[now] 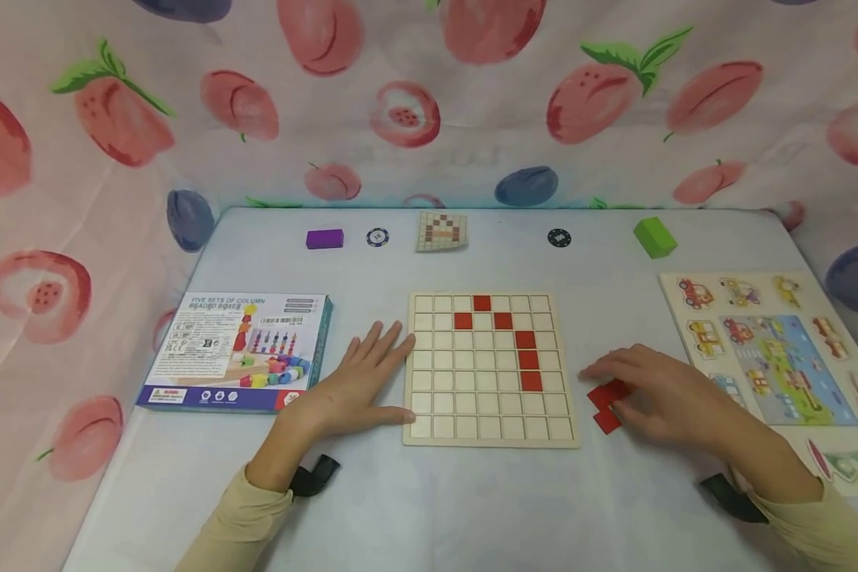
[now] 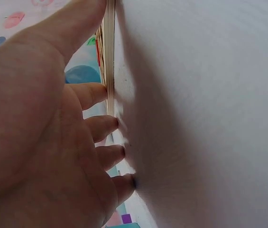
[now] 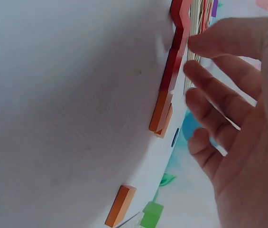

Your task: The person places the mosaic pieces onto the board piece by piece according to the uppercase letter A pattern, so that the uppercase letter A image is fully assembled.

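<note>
A wooden grid board (image 1: 489, 413) lies in the middle of the table, with several red square tiles (image 1: 528, 360) set in its cells as a bent line. My left hand (image 1: 357, 381) lies flat on the table at the board's left edge, fingers straight, thumb against the lower left corner. In the left wrist view the left hand (image 2: 39, 118) sits beside the board's edge (image 2: 110, 47). My right hand (image 1: 643, 389) hovers over a small cluster of loose red tiles (image 1: 606, 401) right of the board. Its fingers (image 3: 219, 95) are stretched and relaxed beside those tiles (image 3: 174, 66), gripping nothing.
A bead-toy box (image 1: 239, 349) lies to the left and a vehicle puzzle board (image 1: 779, 365) to the right. Along the far edge are a purple block (image 1: 325, 238), two poker chips (image 1: 377, 237), a pattern card (image 1: 441, 231) and a green block (image 1: 654, 237). Fruit-print cloth surrounds the table.
</note>
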Demonstrator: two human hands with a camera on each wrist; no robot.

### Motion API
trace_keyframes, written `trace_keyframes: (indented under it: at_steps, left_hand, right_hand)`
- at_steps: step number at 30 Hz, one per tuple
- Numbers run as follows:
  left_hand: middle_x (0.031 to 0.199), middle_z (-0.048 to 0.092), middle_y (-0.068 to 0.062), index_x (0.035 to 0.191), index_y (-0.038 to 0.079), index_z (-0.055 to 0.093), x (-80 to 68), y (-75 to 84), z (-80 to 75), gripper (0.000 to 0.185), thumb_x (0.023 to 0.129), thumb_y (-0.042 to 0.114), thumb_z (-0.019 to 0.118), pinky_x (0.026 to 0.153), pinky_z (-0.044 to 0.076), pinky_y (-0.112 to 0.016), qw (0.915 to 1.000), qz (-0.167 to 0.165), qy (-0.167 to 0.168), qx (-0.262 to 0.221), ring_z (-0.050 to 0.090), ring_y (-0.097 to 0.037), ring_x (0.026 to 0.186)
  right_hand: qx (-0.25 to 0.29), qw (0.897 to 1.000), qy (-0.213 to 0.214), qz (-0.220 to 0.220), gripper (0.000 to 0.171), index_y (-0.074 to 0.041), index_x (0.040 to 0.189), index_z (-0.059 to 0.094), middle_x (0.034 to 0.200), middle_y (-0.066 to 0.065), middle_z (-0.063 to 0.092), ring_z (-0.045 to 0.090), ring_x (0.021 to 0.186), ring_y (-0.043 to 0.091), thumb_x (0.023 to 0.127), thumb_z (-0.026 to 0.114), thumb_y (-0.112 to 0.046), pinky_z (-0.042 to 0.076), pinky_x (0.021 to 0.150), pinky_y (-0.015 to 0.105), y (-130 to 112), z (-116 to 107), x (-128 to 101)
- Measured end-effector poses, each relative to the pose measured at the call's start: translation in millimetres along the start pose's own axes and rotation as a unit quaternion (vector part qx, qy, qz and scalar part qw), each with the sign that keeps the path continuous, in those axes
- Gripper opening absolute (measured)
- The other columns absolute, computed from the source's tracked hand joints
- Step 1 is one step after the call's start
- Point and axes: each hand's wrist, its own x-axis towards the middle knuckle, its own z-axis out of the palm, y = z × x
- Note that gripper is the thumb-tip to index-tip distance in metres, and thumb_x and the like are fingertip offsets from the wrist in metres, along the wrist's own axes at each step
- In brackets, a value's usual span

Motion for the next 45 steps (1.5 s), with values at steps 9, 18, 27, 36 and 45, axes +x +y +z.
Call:
trace_keyframes:
  at_steps: [9,18,27,36,45]
  left_hand:
    - [0.183,0.001,-0.011,0.172,0.014,0.017,-0.6,-0.3,0.0,0.106,0.093,0.05,0.079,0.136,0.004,-0.065,1.0,-0.001,-0.004,-0.001,-0.007,-0.039,0.169]
    - [0.183,0.003,-0.011,0.172,0.014,0.02,-0.6,0.2,-0.8,0.106,0.092,0.05,0.08,0.135,0.005,-0.067,1.0,0.005,0.002,-0.004,-0.005,-0.04,0.169]
    - [0.183,0.002,-0.011,0.172,0.015,0.019,-0.7,-0.2,-0.9,0.107,0.092,0.05,0.08,0.135,0.005,-0.067,1.0,0.003,-0.001,-0.005,-0.006,-0.04,0.169]
    - [0.183,0.001,-0.01,0.172,0.015,0.019,-1.5,-1.7,-0.7,0.106,0.093,0.051,0.079,0.136,0.003,-0.066,0.9999,0.004,-0.001,-0.012,-0.007,-0.039,0.169]
    - [0.183,-0.001,-0.008,0.173,0.017,0.016,-0.3,-1.7,-1.4,0.106,0.094,0.055,0.076,0.136,0.002,-0.064,0.9999,0.001,-0.01,-0.005,-0.009,-0.037,0.17]
  right_hand:
    - [-0.018,1.0,0.018,-0.012,0.041,-0.033,0.111,0.079,0.113,-0.016,0.074,0.066,0.113,0.013,0.077,0.091,-0.013,0.063,0.093,0.045,-3,4,-3]
    - [-0.002,1.0,0.026,0.015,0.036,-0.032,0.11,0.077,0.104,-0.019,0.072,0.059,0.093,0.002,0.08,0.092,-0.019,0.06,0.078,0.028,-6,3,6]
    - [0.018,0.999,0.045,-0.008,0.028,-0.027,0.113,0.077,0.113,-0.011,0.073,0.066,0.104,0.009,0.088,0.086,-0.022,0.062,0.087,0.038,-29,2,51]
    - [0.035,0.997,0.013,-0.074,0.021,-0.026,0.114,0.079,0.108,-0.008,0.073,0.062,0.095,0.012,0.093,0.081,-0.028,0.058,0.084,0.034,-73,19,131]
    - [0.001,0.993,0.007,-0.121,0.02,-0.021,0.114,0.083,0.11,-0.004,0.077,0.069,0.104,0.02,0.095,0.08,-0.024,0.061,0.092,0.04,-99,30,172]
